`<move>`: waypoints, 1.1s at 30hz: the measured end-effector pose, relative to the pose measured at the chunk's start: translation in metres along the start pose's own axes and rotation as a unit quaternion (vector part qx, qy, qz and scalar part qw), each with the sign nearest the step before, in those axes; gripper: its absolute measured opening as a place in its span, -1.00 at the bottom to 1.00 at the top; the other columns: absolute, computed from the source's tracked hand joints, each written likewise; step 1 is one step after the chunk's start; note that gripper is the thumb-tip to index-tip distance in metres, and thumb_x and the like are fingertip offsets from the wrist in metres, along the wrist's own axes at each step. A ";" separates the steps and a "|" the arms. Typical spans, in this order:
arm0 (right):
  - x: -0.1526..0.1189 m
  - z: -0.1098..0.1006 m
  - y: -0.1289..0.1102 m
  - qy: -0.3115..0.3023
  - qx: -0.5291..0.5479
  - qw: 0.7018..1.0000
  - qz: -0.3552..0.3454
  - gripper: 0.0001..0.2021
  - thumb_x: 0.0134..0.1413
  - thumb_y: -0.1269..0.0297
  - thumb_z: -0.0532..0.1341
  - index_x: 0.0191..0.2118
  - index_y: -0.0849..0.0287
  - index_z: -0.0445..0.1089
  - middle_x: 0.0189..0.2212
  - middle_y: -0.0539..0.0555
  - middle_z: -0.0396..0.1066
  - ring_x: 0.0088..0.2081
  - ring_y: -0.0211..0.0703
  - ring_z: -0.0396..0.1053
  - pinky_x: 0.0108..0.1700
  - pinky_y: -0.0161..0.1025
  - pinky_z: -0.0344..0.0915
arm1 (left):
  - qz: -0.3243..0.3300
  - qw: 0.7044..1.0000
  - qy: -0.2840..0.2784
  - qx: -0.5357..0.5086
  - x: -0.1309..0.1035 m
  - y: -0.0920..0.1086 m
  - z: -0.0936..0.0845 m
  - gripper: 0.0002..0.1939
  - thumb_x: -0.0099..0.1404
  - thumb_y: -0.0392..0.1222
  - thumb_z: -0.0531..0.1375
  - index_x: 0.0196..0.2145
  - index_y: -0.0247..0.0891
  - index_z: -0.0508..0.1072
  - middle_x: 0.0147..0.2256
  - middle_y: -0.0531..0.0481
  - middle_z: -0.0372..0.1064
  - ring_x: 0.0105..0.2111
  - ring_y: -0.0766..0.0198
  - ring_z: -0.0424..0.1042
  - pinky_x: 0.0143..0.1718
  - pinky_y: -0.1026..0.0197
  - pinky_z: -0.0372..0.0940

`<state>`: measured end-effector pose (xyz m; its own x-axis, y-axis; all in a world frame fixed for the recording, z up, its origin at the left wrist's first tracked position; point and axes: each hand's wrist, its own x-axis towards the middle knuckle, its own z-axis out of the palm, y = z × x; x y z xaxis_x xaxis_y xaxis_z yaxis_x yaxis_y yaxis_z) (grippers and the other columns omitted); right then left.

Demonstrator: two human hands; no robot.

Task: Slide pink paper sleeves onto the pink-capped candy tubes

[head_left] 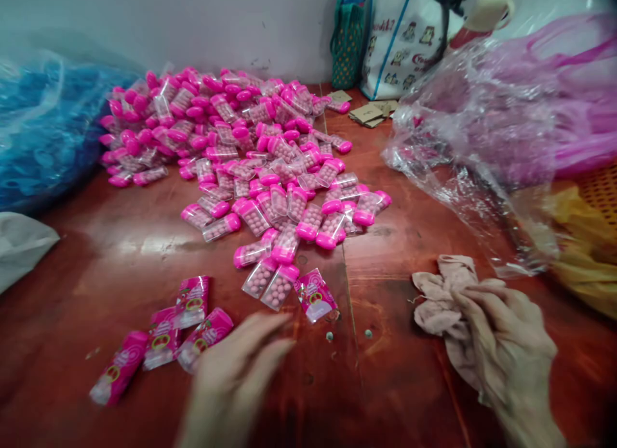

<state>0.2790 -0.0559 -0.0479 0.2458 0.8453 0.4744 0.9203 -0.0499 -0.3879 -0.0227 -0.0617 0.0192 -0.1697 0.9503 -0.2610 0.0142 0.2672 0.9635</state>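
— The left hand (234, 371) lies nearest us, and it's badly blurred. What is its grip doing?

— Standing open, I'd say: finger and thumb apart, nothing visible between them. The right hand (513, 345) has its grip closed on a crumpled cloth (450, 274), on the right of the counter (385, 396).

— And the tubs (279, 200)?

— Heaped far left and centre, clear with pink caps, the heap narrowing to a near tip just beyond the left hand. A lone pack (315, 295), printed pink, lies just right of that tip. Four more packs (191, 300) lie left of the hand (whether the closest one touches it, the blur won't say).

— So which step is in hand?

— It looks like a pause between pieces: cloth gathered on the right, left hand free among plain tubs and printed packs.

— And what does the next move call for?

— To my eye, a light pinch on one piece, either the lone pack or a tub at the near tip, without dragging its neighbours along. Those tubs lie against each other, so one could easily shift the rest.
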 end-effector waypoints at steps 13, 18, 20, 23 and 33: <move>-0.004 -0.001 -0.007 -0.001 0.056 0.995 0.087 -0.62 0.19 0.07 -0.02 -0.23 0.21 0.44 -0.25 0.20 0.34 -0.12 0.06 0.25 -0.02 0.04 0.15 | 0.333 0.831 -0.199 0.398 0.020 -0.036 0.165 -0.77 0.20 -0.14 0.16 -0.55 -0.28 0.43 -0.62 -0.01 0.37 -0.61 0.24 0.33 -0.62 0.25 0.14; 0.004 0.008 -0.095 0.003 0.046 0.999 0.024 -0.70 0.16 0.14 0.08 -0.18 0.26 0.40 -0.19 0.24 0.33 -0.09 0.10 0.18 -0.01 0.07 0.10 | 0.344 0.853 0.066 0.386 0.041 -0.012 0.054 -0.87 0.23 -0.25 0.13 -0.42 -0.31 0.45 -0.49 -0.05 0.39 -0.46 0.23 0.35 -0.37 0.17 0.24; 0.002 0.024 -0.133 -0.120 0.114 0.986 0.003 -0.76 0.09 0.18 0.18 -0.18 0.22 0.40 -0.23 0.19 0.34 -0.14 0.07 0.17 -0.09 0.00 0.15 | 0.359 0.815 0.175 0.421 0.049 -0.014 0.017 -0.86 0.15 -0.22 0.22 -0.31 -0.31 0.46 -0.35 -0.12 0.41 -0.28 0.10 0.37 -0.20 0.05 0.25; -0.004 0.051 -0.162 -0.179 0.157 0.971 0.034 -0.88 -0.01 0.30 0.27 -0.30 0.18 0.43 -0.33 0.16 0.35 -0.24 0.06 0.17 -0.19 -0.02 0.13 | 0.346 0.783 0.172 0.488 0.057 -0.030 -0.008 -0.74 0.11 -0.15 0.24 -0.23 -0.32 0.44 -0.17 -0.22 0.33 0.03 -0.11 0.18 0.04 -0.13 0.09; -0.007 0.056 -0.136 -0.137 0.294 0.933 0.157 -0.93 0.04 0.36 0.21 -0.31 0.17 0.32 -0.44 0.00 0.41 -0.40 -0.19 0.35 -0.35 -0.28 0.27 | 0.357 0.815 0.180 0.419 0.050 -0.042 0.004 -0.58 0.11 -0.18 0.25 -0.07 -0.33 0.37 -0.05 -0.27 0.28 0.13 -0.11 0.06 0.11 -0.15 0.01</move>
<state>0.1351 -0.0250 -0.0425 0.3146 0.9462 0.0756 0.4707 -0.0864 -0.8781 -0.0278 -0.0245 -0.0346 -0.0992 0.8436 0.5277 0.8786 -0.1747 0.4444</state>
